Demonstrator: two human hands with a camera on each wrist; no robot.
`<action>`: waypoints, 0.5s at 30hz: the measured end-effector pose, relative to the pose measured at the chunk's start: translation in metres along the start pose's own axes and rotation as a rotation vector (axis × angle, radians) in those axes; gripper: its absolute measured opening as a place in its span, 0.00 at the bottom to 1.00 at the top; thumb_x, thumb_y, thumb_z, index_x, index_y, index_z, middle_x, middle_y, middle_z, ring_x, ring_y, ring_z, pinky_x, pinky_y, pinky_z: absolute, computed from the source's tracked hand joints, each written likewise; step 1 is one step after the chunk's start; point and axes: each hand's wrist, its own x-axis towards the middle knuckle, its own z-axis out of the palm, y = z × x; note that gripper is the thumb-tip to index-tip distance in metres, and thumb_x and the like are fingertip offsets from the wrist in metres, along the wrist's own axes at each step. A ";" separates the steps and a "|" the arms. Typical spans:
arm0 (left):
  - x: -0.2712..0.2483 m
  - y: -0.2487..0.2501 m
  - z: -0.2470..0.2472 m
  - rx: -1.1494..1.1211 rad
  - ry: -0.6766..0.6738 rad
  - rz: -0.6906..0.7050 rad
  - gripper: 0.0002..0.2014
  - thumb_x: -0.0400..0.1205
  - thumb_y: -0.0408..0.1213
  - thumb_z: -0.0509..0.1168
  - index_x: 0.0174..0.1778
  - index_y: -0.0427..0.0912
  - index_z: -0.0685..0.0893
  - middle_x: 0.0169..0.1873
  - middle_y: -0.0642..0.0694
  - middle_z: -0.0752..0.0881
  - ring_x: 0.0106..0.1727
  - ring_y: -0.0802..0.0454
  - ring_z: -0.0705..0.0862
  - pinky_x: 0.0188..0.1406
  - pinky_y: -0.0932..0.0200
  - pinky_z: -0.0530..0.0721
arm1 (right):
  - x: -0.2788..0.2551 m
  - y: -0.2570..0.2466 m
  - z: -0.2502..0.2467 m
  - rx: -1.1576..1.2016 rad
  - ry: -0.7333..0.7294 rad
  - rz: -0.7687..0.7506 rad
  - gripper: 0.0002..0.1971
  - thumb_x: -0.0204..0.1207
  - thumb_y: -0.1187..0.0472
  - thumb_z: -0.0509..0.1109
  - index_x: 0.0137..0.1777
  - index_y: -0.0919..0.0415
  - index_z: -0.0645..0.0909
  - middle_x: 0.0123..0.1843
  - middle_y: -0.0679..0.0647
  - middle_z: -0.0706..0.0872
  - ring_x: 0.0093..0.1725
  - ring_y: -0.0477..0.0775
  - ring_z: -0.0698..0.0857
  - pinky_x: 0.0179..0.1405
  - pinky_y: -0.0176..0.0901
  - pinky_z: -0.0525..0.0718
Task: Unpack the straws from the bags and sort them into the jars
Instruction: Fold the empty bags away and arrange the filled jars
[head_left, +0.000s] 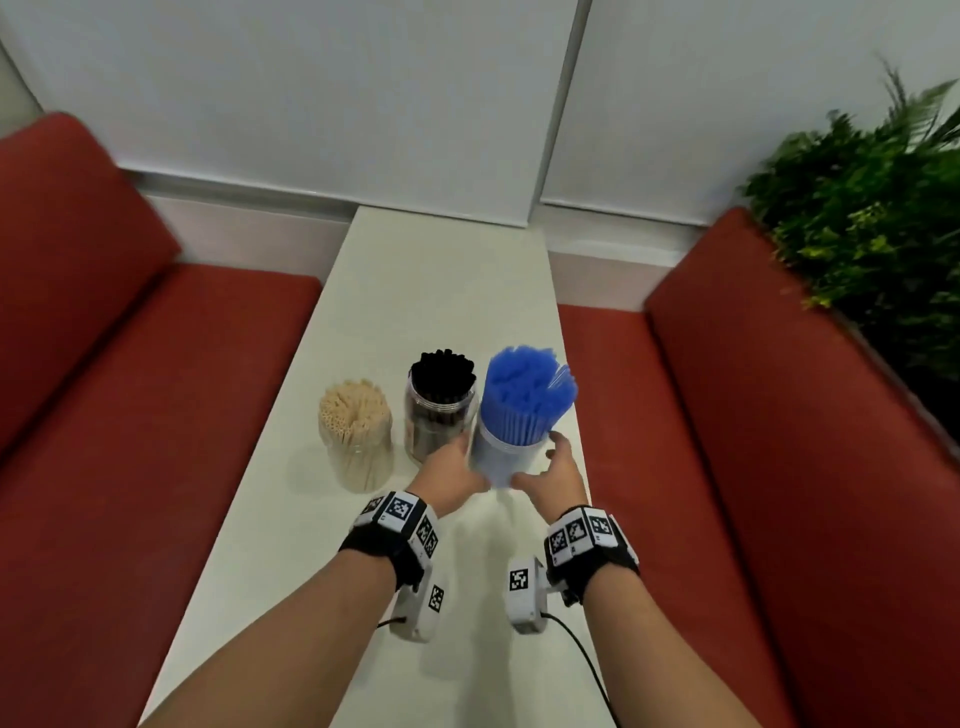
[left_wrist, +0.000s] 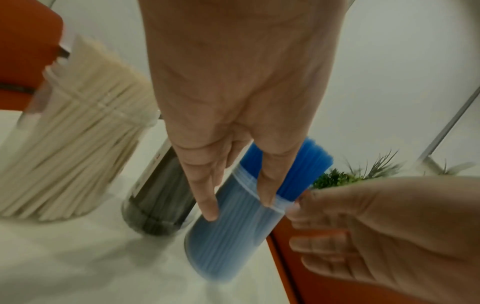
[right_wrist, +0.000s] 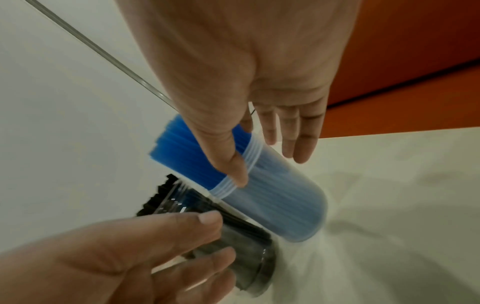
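Three clear jars stand in a row on the white table (head_left: 441, 270): beige straws (head_left: 356, 441) on the left, black straws (head_left: 441, 415) in the middle, blue straws (head_left: 524, 389) on the right. My hands flank the blue-straw jar (head_left: 506, 457). The left hand (head_left: 454, 462) lays straight fingers (left_wrist: 207, 205) against its side. On the other side, my right hand (head_left: 553, 470) is spread, and its thumb (right_wrist: 233, 164) touches the jar's threaded rim (right_wrist: 249, 156). The jar looks blurred and tilted in both wrist views. No bag is in view.
The blue-straw jar stands near the table's right edge (head_left: 576, 441), and the black-straw jar (left_wrist: 158, 201) is close beside it. Red sofas (head_left: 130, 364) (head_left: 779, 415) run along both sides of the table. A green plant (head_left: 872, 218) sits behind the right sofa.
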 end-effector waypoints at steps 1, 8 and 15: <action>0.006 -0.004 0.005 -0.022 0.019 0.005 0.33 0.75 0.28 0.75 0.75 0.51 0.75 0.61 0.52 0.83 0.64 0.50 0.83 0.56 0.59 0.77 | 0.010 0.000 0.001 0.037 0.012 -0.038 0.36 0.67 0.71 0.80 0.74 0.55 0.70 0.51 0.39 0.79 0.55 0.50 0.82 0.41 0.27 0.78; 0.060 -0.023 0.040 -0.205 0.079 0.068 0.39 0.74 0.31 0.78 0.73 0.66 0.65 0.69 0.63 0.79 0.72 0.61 0.79 0.71 0.61 0.77 | 0.070 0.014 0.008 0.266 0.000 -0.180 0.41 0.54 0.66 0.86 0.67 0.48 0.73 0.58 0.45 0.87 0.54 0.37 0.88 0.47 0.32 0.87; 0.114 -0.017 0.063 -0.284 0.155 0.086 0.45 0.72 0.35 0.80 0.75 0.70 0.62 0.72 0.64 0.77 0.72 0.67 0.77 0.77 0.47 0.78 | 0.126 0.023 -0.004 0.258 0.004 -0.216 0.40 0.59 0.71 0.87 0.65 0.41 0.74 0.61 0.43 0.87 0.57 0.36 0.87 0.49 0.30 0.86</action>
